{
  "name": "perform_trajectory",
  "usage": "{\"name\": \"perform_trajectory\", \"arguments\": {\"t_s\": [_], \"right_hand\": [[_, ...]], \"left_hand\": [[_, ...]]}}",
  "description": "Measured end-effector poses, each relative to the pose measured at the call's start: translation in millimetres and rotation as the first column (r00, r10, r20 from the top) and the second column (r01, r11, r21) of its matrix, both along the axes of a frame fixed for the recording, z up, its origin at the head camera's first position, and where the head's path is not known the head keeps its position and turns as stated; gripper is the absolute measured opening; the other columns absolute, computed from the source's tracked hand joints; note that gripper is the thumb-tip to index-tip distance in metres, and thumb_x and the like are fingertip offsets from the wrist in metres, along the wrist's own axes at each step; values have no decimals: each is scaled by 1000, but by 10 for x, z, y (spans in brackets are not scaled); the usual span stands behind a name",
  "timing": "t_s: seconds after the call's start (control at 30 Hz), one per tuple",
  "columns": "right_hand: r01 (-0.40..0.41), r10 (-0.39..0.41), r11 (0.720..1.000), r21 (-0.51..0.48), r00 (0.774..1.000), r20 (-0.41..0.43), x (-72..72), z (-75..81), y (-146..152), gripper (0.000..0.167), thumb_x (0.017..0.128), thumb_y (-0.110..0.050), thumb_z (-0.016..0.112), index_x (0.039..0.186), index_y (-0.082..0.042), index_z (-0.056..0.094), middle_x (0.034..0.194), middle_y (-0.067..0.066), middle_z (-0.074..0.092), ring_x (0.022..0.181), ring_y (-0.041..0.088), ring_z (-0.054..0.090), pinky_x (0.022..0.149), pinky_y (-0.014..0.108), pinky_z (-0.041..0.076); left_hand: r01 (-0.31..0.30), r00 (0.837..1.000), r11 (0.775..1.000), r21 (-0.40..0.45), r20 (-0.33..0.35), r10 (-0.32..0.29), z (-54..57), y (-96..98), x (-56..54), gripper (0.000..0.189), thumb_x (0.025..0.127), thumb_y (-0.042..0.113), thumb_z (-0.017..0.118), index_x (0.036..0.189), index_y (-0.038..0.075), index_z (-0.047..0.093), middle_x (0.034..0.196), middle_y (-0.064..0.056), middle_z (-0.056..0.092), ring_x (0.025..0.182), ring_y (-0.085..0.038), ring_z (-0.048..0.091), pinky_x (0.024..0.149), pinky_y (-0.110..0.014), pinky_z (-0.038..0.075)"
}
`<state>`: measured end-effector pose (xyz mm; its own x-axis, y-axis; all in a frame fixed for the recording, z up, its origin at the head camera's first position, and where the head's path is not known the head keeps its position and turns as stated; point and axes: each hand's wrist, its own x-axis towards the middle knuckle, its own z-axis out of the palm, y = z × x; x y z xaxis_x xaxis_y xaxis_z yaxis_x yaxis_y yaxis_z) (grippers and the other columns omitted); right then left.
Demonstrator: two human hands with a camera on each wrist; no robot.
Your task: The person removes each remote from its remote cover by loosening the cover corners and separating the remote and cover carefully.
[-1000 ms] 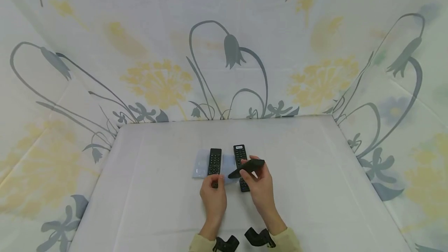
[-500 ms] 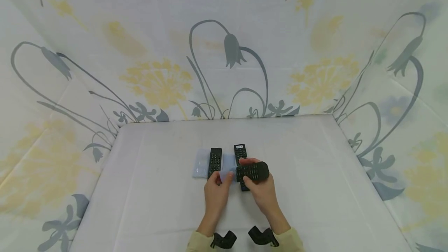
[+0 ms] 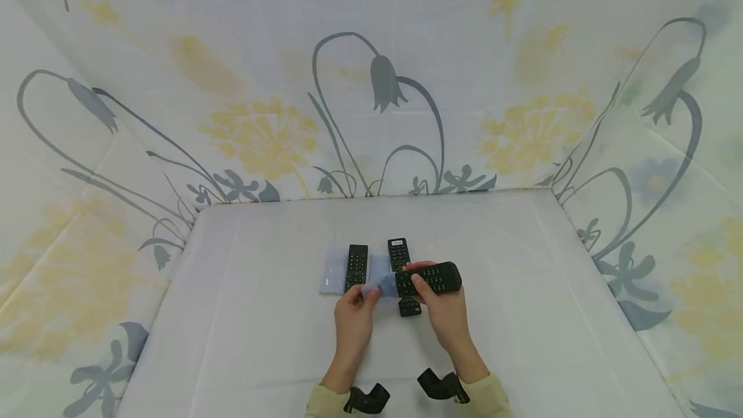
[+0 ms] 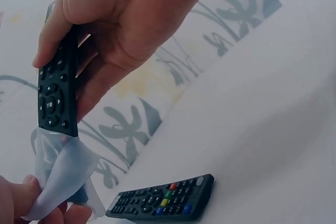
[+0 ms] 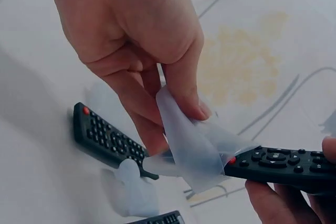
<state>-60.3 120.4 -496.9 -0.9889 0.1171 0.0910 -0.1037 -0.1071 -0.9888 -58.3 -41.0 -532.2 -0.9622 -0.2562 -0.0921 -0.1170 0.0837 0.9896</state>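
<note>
My right hand holds a black remote control sideways above the table, thumb over its buttons. A translucent bluish plastic sleeve covers the remote's left end. My left hand pinches that sleeve's free end between thumb and fingers. In the right wrist view the crumpled sleeve spreads around the remote's red-button end. The left wrist view shows the sleeve bunched below the remote's arrow buttons.
Beyond my left hand lies a second black remote. A third remote lies partly hidden under the held one. Flat plastic sleeves rest on the white table. Flower-patterned cloth stands behind and at both sides.
The held remote has turned from edge-on to buttons up and shifted right. My left hand has come from the lying remote's near end to pinch the sleeve, which now covers the held remote's end.
</note>
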Motion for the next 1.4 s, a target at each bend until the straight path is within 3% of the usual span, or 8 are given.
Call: {"name": "perform_trajectory", "arguments": {"t_s": [0.17,0.4,0.73,1.2,1.4], "right_hand": [[-7,7,999,-35,1000,4,-12,-11,10,26,94,-9,69,117,4,62,117,20,67,107,22,67,80,37,57],[17,-12,993,-119,999,45,-28,-24,74,30,94,-6,68,118,7,57,110,12,70,102,21,70,74,38,58],[55,-44,985,-162,997,66,-27,-19,118,29,91,-4,71,114,7,57,103,5,73,98,22,71,72,37,59],[44,-38,988,-151,998,45,-30,2,194,28,94,-6,69,114,9,55,102,5,72,97,20,71,73,36,59],[24,-13,977,-210,999,51,-32,-8,234,28,95,-4,66,115,9,52,104,6,72,99,22,71,74,36,58]], "left_hand": [[-35,999,998,53,37,33,-8,-2,2,11,93,8,70,97,-1,71,95,-11,69,80,-16,66,67,-21,48],[-40,996,987,154,79,28,0,-23,3,13,95,6,67,99,-6,69,91,-11,71,86,-16,66,75,-24,53],[6,993,971,240,117,-35,26,-71,-5,16,97,10,65,100,-6,68,87,-2,71,71,-9,53,63,-22,46],[95,978,898,430,127,-165,40,-134,-6,17,101,17,61,101,1,65,85,5,66,78,-7,56,71,-23,46],[150,968,864,480,108,-228,15,-169,-27,16,102,16,58,103,1,64,87,4,63,80,-8,55,73,-23,46]]}}
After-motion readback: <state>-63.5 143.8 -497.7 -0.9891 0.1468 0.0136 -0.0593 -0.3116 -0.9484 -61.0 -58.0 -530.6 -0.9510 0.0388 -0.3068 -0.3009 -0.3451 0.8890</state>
